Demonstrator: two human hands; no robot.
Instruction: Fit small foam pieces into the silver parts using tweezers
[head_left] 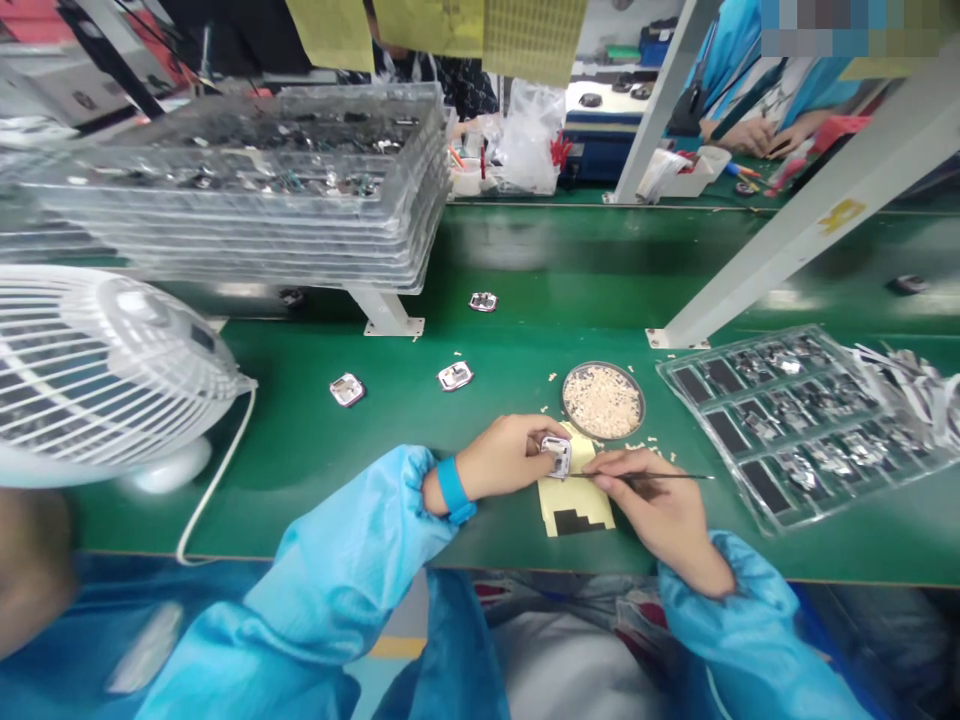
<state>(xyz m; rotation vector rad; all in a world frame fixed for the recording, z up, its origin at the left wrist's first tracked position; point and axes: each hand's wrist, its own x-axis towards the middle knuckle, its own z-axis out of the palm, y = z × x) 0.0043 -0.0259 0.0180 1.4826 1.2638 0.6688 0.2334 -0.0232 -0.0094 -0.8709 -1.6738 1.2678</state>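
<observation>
My left hand [504, 455] grips a small watch-like housing [557, 455], its open inner side turned up toward me. In my right hand [652, 495] is a pair of thin dark tweezers [686, 477], the tip pointing left at the housing's lower edge. Whether the tip touches the housing I cannot tell. Beneath both hands lies a yellow paper pad [574, 495] with black strips [576, 522] stuck on it. A round dish of small cream-coloured pieces [604, 400] stands just beyond, and a few loose pieces are scattered around it.
Similar housings [455, 376] lie on the green bench to the left and farther back. A white fan [112, 370] stands at left, below stacked clear trays [300, 220]. At right lies a compartment tray of parts [802, 420]. Metal posts [765, 200] rise behind; a co-worker's hands [765, 135] show beyond.
</observation>
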